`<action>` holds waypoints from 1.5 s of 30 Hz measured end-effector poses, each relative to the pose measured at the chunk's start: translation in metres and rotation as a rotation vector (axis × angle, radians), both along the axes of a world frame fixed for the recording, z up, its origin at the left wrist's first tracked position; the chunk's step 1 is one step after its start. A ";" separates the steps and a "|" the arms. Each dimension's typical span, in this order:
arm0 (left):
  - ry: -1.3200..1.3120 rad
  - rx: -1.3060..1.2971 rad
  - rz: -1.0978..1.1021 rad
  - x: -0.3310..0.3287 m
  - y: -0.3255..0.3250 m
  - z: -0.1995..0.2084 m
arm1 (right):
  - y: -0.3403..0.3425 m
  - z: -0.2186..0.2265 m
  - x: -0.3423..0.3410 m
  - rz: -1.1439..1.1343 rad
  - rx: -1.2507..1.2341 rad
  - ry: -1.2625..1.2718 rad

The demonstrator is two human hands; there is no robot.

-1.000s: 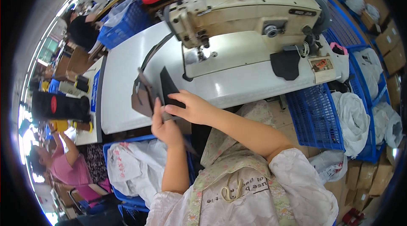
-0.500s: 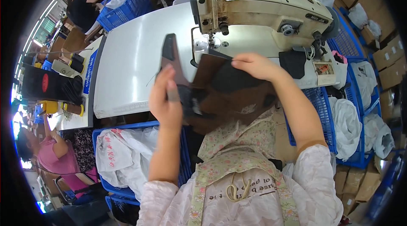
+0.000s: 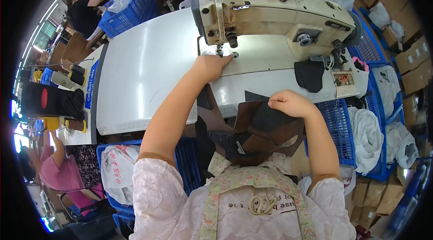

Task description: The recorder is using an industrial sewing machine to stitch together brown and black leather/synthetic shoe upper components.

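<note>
My left hand (image 3: 210, 67) reaches to the needle area of the sewing machine (image 3: 275, 12), just below the presser foot (image 3: 219, 50). Its fingers look curled in with one digit pointing right; whatever they pinch is hidden. Near the table's front edge, my right hand (image 3: 291, 103) pinches the upper edge of a dark brown and black sewn piece (image 3: 257, 127). Several joined panels make up this piece, and a small white label (image 3: 240, 147) shows on it. It hangs between the table edge and my apron (image 3: 252, 179).
A black fabric piece (image 3: 309, 76) lies on the white table (image 3: 140, 68), right of the machine's needle. Blue crates (image 3: 182, 161) with white bags (image 3: 118, 168) flank me. Thread spools (image 3: 76, 77) stand on the left table, where a person in pink (image 3: 61, 165) sits.
My left hand has let go of the brown and black piece and moved up to the needle. My right hand has brought the piece down toward my lap.
</note>
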State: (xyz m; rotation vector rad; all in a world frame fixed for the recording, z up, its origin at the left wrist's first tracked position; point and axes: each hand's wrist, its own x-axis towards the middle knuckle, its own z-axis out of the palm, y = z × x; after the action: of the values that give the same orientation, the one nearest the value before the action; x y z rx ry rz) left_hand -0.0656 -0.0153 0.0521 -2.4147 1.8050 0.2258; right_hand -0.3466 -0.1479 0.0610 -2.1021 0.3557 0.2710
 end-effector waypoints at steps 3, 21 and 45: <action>-0.083 -0.036 0.004 0.010 0.011 -0.007 | -0.001 0.000 0.002 0.002 -0.017 -0.058; 0.319 -0.658 0.022 -0.029 0.094 0.012 | -0.035 -0.028 0.010 -0.091 0.076 -0.081; 0.115 -0.656 0.088 -0.036 0.048 -0.054 | 0.058 -0.007 0.110 -0.164 -0.923 -0.317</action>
State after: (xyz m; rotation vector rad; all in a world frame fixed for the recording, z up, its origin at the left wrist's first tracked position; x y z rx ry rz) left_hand -0.1017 0.0323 -0.0021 -2.9581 2.0713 -0.2756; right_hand -0.2366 -0.0898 0.0541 -2.9306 0.5193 -0.4066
